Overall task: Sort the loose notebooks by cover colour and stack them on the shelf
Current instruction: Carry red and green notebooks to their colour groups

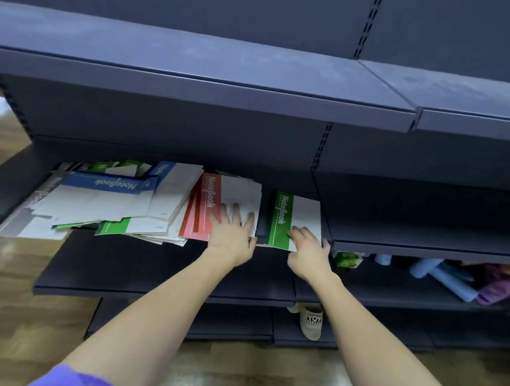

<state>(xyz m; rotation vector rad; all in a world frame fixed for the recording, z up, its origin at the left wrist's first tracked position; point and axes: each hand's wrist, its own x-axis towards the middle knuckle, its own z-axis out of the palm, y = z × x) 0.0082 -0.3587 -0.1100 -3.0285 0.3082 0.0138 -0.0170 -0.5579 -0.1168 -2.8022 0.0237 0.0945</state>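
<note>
A loose heap of notebooks lies on the dark middle shelf (394,231). A blue-banded notebook (108,182) sits on top of the heap at the left, with green-banded ones (113,226) poking out beneath. My left hand (233,233) rests flat, fingers spread, on a red-banded notebook (205,207) at the heap's right side. Apart from the heap, a green-banded notebook (288,221) lies alone further right. My right hand (307,246) grips its near edge with curled fingers.
An upper shelf (224,80) overhangs the work area. The lower shelf (153,270) juts out toward me; at its right lie pastel bottles and tubes (451,279) and a green box (348,259). A beige slipper (311,321) stands on the wooden floor.
</note>
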